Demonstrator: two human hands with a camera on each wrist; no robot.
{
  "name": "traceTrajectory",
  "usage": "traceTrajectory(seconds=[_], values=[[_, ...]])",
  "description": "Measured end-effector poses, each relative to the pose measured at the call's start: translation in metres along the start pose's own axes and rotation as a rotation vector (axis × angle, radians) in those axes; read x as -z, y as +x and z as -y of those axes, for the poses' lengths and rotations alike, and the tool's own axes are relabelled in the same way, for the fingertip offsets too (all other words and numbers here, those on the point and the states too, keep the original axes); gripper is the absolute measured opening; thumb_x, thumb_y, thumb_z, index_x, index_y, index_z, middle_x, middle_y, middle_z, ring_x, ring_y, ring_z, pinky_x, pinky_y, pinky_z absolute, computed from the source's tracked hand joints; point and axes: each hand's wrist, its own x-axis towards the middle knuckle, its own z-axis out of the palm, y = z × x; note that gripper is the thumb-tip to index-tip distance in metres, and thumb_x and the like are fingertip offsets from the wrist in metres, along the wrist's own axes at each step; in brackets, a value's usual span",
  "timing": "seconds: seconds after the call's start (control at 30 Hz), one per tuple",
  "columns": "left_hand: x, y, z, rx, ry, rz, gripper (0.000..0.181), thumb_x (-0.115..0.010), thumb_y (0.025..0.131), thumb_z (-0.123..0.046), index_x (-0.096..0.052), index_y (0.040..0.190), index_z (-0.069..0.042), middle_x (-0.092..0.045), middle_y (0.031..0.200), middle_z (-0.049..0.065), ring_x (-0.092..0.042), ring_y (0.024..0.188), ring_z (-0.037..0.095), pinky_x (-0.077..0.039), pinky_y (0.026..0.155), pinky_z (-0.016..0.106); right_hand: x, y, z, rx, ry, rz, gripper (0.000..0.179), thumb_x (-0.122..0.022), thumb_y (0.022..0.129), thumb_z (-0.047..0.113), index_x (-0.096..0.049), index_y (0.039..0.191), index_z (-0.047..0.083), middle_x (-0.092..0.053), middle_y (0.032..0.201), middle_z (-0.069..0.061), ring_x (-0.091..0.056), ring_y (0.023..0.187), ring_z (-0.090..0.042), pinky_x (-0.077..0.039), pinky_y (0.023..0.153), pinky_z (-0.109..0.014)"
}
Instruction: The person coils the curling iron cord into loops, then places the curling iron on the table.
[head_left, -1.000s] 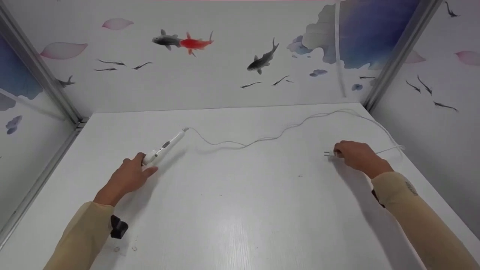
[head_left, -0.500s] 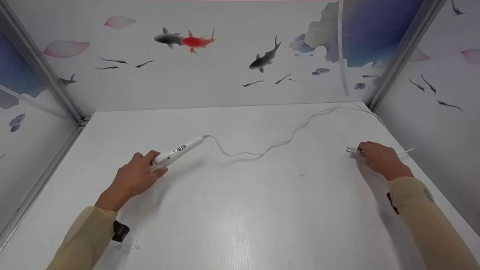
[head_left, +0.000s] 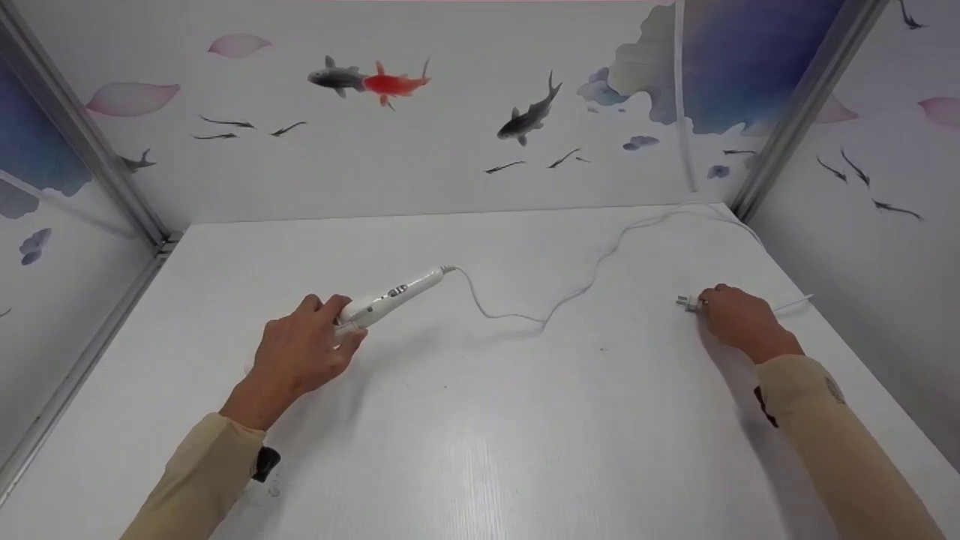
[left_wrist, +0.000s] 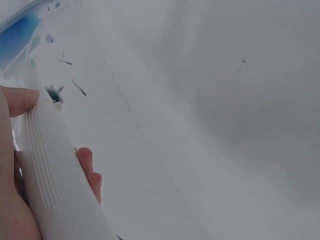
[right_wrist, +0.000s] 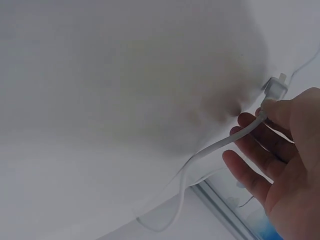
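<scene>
My left hand [head_left: 300, 352] grips a white hair straightener [head_left: 394, 296] around its body, thumb on one side and fingers on the other. Small buttons line the part facing up, and the cord leaves its far right end. In the left wrist view, ribbed lines mark the white casing [left_wrist: 55, 165] under my thumb; the palm hides part of it. On the right, my right hand [head_left: 742, 319] pinches the two-pin plug [head_left: 686, 303] between thumb and index finger, prongs pointing left. The right wrist view shows the plug [right_wrist: 275, 90] with its cord [right_wrist: 220, 145] running past the other fingers.
A thin white cord [head_left: 592, 277] winds across the white table [head_left: 480, 420] to the back right corner and over the right edge. Printed panels with fish stand behind and at both sides, joined by metal posts [head_left: 810, 112].
My left hand has moved right with the straightener, drawing the near cord along. My right hand, holding the plug, went right, then slightly back left.
</scene>
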Motion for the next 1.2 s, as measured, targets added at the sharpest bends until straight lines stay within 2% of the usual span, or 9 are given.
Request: traceTrajectory(seconds=[0.1,0.23,0.47,0.63,0.73,0.93,1.1,1.2], values=[[0.001,0.001,-0.005,-0.033,0.007,-0.019,0.044,-0.066,0.092,-0.038,-0.062,0.124,-0.007,-0.064,0.097,0.018,-0.061,0.070,0.025,-0.054,0.059,0.043,0.002,0.001,0.004,0.003,-0.024,0.030,0.026,-0.056,0.095,0.000,-0.059,0.115,-0.016,-0.063,0.098,-0.029,-0.065,0.088,-0.040,-0.055,0.077,-0.053],[0.003,0.005,-0.011,-0.057,-0.004,-0.041,0.043,-0.066,0.091,-0.038,-0.063,0.121,-0.008,-0.065,0.095,0.016,-0.060,0.067,0.023,-0.053,0.057,0.041,0.003,0.004,0.011,0.029,-0.016,0.020,0.020,-0.059,0.093,-0.002,-0.062,0.109,-0.015,-0.064,0.091,-0.025,-0.065,0.081,-0.035,-0.055,0.073,-0.049],[0.006,0.009,-0.021,-0.088,-0.029,-0.065,0.042,-0.069,0.090,-0.037,-0.064,0.119,-0.007,-0.065,0.092,0.014,-0.060,0.065,0.022,-0.053,0.057,0.040,0.004,0.010,0.022,0.051,0.075,0.011,0.022,-0.054,0.096,-0.002,-0.063,0.113,-0.012,-0.066,0.104,-0.027,-0.065,0.100,-0.046,-0.053,0.085,-0.054],[0.007,0.009,-0.026,-0.111,-0.040,-0.080,0.040,-0.070,0.089,-0.036,-0.065,0.117,-0.008,-0.066,0.091,0.013,-0.060,0.064,0.021,-0.054,0.057,0.038,0.007,0.012,0.033,0.082,0.114,-0.014,0.021,-0.058,0.096,0.001,-0.066,0.112,-0.009,-0.069,0.104,-0.025,-0.066,0.099,-0.043,-0.053,0.085,-0.053],[0.008,0.008,-0.028,-0.124,-0.044,-0.104,0.039,-0.072,0.088,-0.036,-0.066,0.116,-0.009,-0.066,0.090,0.013,-0.060,0.062,0.021,-0.054,0.056,0.037,0.009,0.013,0.042,0.107,0.158,-0.008,0.023,-0.059,0.097,0.004,-0.066,0.115,-0.008,-0.069,0.109,-0.025,-0.065,0.105,-0.043,-0.051,0.091,-0.054],[0.005,0.010,-0.031,-0.139,-0.060,-0.094,0.040,-0.073,0.087,-0.036,-0.066,0.115,-0.008,-0.069,0.090,0.013,-0.062,0.064,0.022,-0.055,0.058,0.038,0.009,0.015,0.055,0.092,0.205,0.018,0.028,-0.056,0.099,0.006,-0.064,0.122,-0.008,-0.067,0.118,-0.026,-0.061,0.114,-0.044,-0.048,0.097,-0.056],[0.001,0.011,-0.031,-0.136,-0.078,-0.071,0.038,-0.073,0.087,-0.033,-0.065,0.114,-0.007,-0.072,0.089,0.013,-0.062,0.064,0.021,-0.054,0.058,0.038,0.014,0.012,0.082,0.141,0.243,-0.048,0.036,-0.054,0.100,0.008,-0.057,0.132,-0.009,-0.060,0.124,-0.029,-0.059,0.115,-0.046,-0.046,0.098,-0.058],[-0.002,0.014,-0.032,-0.126,-0.092,-0.061,0.036,-0.072,0.087,-0.032,-0.065,0.112,-0.007,-0.073,0.087,0.013,-0.061,0.063,0.021,-0.053,0.058,0.038,0.021,0.010,0.107,0.181,0.369,-0.068,0.042,-0.053,0.104,0.019,-0.053,0.139,-0.004,-0.057,0.135,-0.026,-0.054,0.126,-0.044,-0.042,0.105,-0.059]])
